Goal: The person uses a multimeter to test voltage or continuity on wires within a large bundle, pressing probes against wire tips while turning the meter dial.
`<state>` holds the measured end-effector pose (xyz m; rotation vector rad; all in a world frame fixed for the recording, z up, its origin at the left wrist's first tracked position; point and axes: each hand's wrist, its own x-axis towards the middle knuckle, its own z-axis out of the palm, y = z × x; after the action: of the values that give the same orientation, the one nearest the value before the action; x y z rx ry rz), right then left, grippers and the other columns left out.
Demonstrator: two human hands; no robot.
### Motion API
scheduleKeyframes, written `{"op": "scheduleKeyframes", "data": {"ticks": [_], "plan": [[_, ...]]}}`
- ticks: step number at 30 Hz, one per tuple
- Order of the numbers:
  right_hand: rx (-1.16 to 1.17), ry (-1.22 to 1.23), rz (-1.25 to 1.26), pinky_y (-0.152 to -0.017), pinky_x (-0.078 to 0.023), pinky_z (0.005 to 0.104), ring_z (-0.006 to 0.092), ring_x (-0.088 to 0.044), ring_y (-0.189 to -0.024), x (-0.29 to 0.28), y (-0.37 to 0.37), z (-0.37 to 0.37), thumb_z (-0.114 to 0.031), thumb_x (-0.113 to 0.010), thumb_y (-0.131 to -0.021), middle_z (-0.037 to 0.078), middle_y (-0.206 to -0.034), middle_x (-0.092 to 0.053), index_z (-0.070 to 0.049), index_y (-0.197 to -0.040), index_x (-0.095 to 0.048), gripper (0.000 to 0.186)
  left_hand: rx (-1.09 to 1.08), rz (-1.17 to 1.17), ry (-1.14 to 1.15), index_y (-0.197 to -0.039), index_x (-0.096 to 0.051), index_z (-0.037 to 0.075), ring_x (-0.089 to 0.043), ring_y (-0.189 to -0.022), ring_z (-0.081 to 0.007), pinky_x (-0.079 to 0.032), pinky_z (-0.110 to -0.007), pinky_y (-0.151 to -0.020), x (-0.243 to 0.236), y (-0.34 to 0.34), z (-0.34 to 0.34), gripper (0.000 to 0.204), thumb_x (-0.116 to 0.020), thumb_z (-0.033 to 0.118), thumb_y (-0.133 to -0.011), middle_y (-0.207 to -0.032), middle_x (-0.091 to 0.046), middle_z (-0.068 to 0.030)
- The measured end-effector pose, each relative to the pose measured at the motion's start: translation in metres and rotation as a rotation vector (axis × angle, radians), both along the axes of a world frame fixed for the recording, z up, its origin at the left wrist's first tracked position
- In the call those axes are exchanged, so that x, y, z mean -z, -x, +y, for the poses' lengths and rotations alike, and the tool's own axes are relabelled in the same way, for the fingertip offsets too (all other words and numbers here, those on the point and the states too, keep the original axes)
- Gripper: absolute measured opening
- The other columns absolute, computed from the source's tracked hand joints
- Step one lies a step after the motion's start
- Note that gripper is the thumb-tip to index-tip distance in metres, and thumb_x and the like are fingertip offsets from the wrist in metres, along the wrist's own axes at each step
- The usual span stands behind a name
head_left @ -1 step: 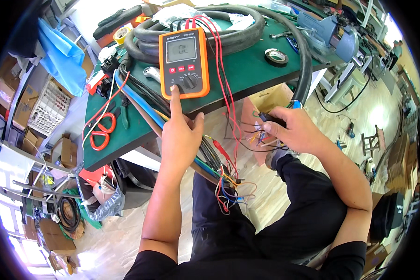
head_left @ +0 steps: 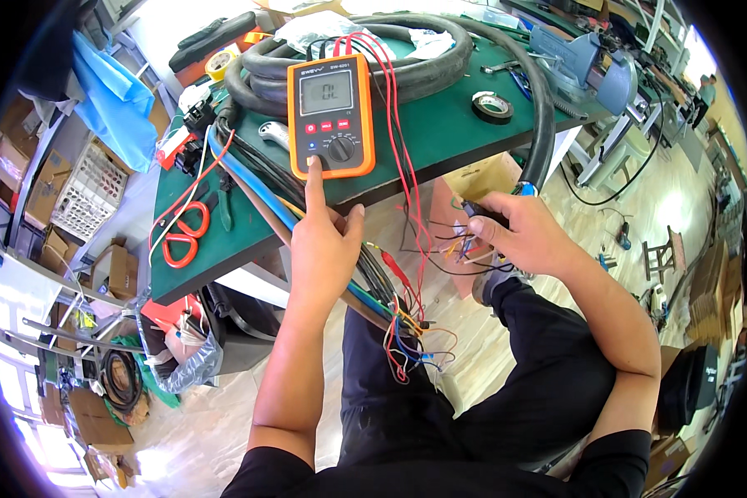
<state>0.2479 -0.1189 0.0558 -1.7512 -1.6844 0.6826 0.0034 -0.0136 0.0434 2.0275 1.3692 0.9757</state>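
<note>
My left hand [head_left: 324,257] has its index finger stretched out, touching the lower left of an orange-and-black handheld meter [head_left: 336,116] on the green bench [head_left: 241,257]; the other fingers curl loosely, thumb apart. Red and black leads [head_left: 402,158] run from the meter's top. My right hand [head_left: 527,236], below the bench edge, is closed on a black connector [head_left: 481,212] with thin wires, beside a thick black cable [head_left: 539,158]. Between my hands dangle coloured wire ends [head_left: 407,340] and a red probe [head_left: 393,267]. Blue and brown cables [head_left: 257,187] cross the bench's left part.
Red-handled scissors [head_left: 180,249], pliers [head_left: 224,207], black tape [head_left: 492,108] and coiled hose [head_left: 436,70] lie on the bench. A blue-grey machine [head_left: 606,79] is at back right. A lined bin [head_left: 187,365] stands below left; stools, cartons and a distant person [head_left: 704,100] are around.
The meter and bench appear shifted very slightly rightward in the picture. My hands hold almost the same positions.
</note>
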Motion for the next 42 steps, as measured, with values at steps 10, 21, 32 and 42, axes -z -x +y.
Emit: {"op": "scheduleKeyframes", "data": {"ticks": [10, 21, 32, 42], "plan": [[0.015, -0.046, 0.046, -0.072, -0.049, 0.0371, 0.0276, -0.064, -0.076, 0.007, 0.003, 0.003, -0.034, -0.06, -0.096, 0.017, -0.084, -0.067, 0.003, -0.108, -0.064, 0.039, 0.068, -0.184, -0.076, -0.148, -0.036, 0.004, -0.048, -0.062, -0.0071, -0.044, -0.023, -0.06, 0.023, 0.012, -0.002, 0.062, -0.061, 0.002, -0.09, -0.069, -0.047, -0.0007], [-0.016, -0.023, 0.075, -0.072, -0.048, 0.0375, 0.0287, -0.064, -0.076, 0.01, 0.001, 0.003, -0.031, -0.06, -0.095, 0.018, -0.083, -0.066, 0.003, -0.107, -0.063, 0.036, 0.037, -0.197, -0.111, -0.136, -0.044, 0.0, -0.049, -0.061, -0.0077, -0.043, -0.023, -0.059, 0.022, 0.009, -0.006, 0.047, -0.058, 0.001, -0.091, -0.068, -0.051, -0.0014], [-0.006, -0.015, 0.069, -0.072, -0.049, 0.0378, 0.0294, -0.064, -0.077, 0.013, 0.0, 0.004, -0.032, -0.061, -0.095, 0.018, -0.084, -0.066, 0.003, -0.107, -0.064, 0.037, 0.052, -0.23, -0.043, -0.124, -0.046, -0.004, -0.049, -0.061, -0.0082, -0.04, -0.024, -0.058, 0.019, 0.011, -0.005, 0.033, -0.056, 0.002, -0.093, -0.069, -0.053, -0.0034], [-0.012, -0.001, 0.08, -0.071, -0.048, 0.0382, 0.0296, -0.063, -0.075, 0.011, -0.001, 0.003, -0.033, -0.059, -0.096, 0.019, -0.083, -0.065, 0.003, -0.106, -0.063, 0.038, 0.058, -0.242, -0.056, -0.125, -0.048, -0.004, -0.053, -0.057, -0.0113, -0.044, -0.027, -0.055, 0.021, 0.011, -0.003, 0.036, -0.06, 0.003, -0.091, -0.067, -0.056, -0.0066]]}}
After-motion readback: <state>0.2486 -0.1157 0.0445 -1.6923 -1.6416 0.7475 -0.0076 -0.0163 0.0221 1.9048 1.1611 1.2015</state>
